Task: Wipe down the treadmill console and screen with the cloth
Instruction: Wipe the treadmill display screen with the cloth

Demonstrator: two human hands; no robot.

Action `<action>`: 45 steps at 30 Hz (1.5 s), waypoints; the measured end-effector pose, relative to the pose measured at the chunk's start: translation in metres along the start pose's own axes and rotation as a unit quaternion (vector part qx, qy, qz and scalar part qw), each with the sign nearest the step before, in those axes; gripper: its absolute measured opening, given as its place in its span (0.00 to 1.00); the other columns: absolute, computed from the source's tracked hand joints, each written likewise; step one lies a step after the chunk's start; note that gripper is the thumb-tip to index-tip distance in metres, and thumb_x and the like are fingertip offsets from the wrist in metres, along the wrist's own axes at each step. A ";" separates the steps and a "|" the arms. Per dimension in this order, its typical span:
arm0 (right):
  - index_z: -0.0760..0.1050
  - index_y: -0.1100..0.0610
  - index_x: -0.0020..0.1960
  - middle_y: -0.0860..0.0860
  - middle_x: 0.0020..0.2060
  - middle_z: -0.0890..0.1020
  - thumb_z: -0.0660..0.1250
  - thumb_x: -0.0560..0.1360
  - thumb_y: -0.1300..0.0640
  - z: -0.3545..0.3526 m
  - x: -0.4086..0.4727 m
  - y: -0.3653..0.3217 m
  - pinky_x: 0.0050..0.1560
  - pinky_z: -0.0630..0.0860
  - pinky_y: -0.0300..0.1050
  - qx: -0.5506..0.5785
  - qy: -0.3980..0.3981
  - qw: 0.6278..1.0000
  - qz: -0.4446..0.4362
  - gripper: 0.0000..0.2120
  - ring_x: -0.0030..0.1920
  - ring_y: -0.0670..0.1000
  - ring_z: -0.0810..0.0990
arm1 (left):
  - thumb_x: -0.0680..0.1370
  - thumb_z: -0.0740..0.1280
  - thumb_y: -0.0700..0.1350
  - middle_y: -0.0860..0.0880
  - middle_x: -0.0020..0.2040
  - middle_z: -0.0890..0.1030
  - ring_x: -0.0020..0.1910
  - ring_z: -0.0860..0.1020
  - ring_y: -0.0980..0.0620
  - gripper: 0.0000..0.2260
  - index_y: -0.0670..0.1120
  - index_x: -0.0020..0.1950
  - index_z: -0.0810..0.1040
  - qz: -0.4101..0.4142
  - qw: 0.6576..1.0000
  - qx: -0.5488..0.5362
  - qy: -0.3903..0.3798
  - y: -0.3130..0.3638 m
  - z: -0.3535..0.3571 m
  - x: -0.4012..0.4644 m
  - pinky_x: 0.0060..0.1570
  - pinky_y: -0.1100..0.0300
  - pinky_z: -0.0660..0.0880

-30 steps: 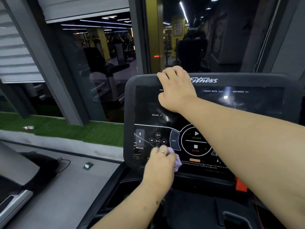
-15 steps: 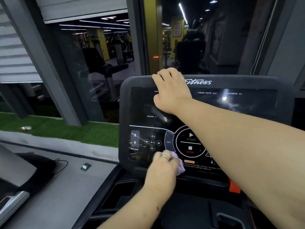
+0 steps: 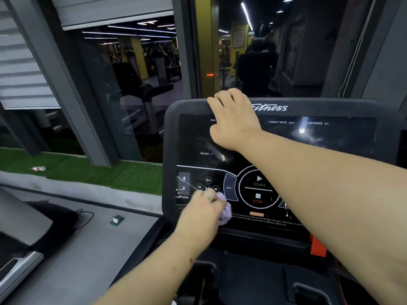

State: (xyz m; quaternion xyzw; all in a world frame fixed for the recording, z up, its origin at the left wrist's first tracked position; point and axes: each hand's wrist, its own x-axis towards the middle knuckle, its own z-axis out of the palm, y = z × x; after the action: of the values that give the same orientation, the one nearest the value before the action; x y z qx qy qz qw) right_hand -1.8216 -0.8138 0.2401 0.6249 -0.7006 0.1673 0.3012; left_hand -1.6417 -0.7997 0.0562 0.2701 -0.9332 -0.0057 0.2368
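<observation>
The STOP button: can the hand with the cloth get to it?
Probably yes. The left hand holds the cloth just left of the STOP button, and nothing lies between them; the right forearm crosses above it.

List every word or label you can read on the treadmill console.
Console, each printed on it:
"itness", top edge, start hidden by right hand
"HEART RATE bpm"
"DISTANCE km"
"INCLINE %"
"INCLINE"
"PROG"
"START"
"STOP"
"TIME", partly hidden
Warning lines beside cloth in left hand: too small.
</observation>
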 end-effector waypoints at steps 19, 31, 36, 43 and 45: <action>0.77 0.57 0.66 0.53 0.65 0.75 0.59 0.66 0.54 0.005 -0.090 -0.025 0.61 0.72 0.55 0.102 0.005 0.994 -0.038 0.29 0.60 0.59 0.73 | 0.71 0.66 0.36 0.55 0.44 0.79 0.42 0.77 0.55 0.16 0.56 0.50 0.72 -0.181 0.966 -0.171 0.068 0.000 -0.042 0.027 0.38 0.64 0.73; 0.79 0.53 0.55 0.50 0.42 0.76 0.67 0.71 0.55 0.059 -0.159 -0.059 0.40 0.73 0.51 0.089 -0.039 0.993 -0.073 0.13 0.40 0.55 0.73 | 0.69 0.63 0.37 0.51 0.47 0.77 0.39 0.78 0.53 0.14 0.49 0.52 0.73 -0.188 0.936 -0.297 0.035 -0.004 -0.073 0.022 0.41 0.58 0.77; 0.80 0.53 0.51 0.52 0.41 0.76 0.69 0.69 0.57 0.045 -0.168 -0.013 0.41 0.70 0.51 0.057 0.034 0.998 0.019 0.11 0.40 0.58 0.74 | 0.67 0.62 0.29 0.53 0.64 0.74 0.57 0.75 0.49 0.32 0.51 0.68 0.76 -0.068 0.985 -0.121 0.105 -0.023 -0.067 0.039 0.52 0.50 0.78; 0.79 0.52 0.51 0.53 0.40 0.76 0.66 0.69 0.57 0.044 -0.201 -0.038 0.38 0.72 0.53 0.036 -0.026 0.999 0.009 0.11 0.39 0.59 0.76 | 0.71 0.76 0.51 0.46 0.83 0.44 0.80 0.46 0.39 0.49 0.61 0.82 0.48 0.013 0.994 0.099 -0.032 -0.026 -0.060 0.060 0.79 0.43 0.52; 0.80 0.51 0.53 0.53 0.39 0.74 0.66 0.69 0.57 0.036 -0.196 -0.002 0.40 0.72 0.54 0.022 0.016 0.992 0.123 0.14 0.40 0.60 0.75 | 0.71 0.77 0.53 0.46 0.83 0.41 0.81 0.43 0.39 0.51 0.61 0.82 0.45 0.017 0.993 0.110 -0.027 -0.028 -0.056 0.058 0.79 0.41 0.51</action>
State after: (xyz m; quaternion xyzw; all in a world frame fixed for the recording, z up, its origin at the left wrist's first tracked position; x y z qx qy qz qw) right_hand -1.8200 -0.6847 0.0886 0.5378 -0.7633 0.2287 0.2755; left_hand -1.6456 -0.8468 0.1272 0.2784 -0.9387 0.0939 0.1805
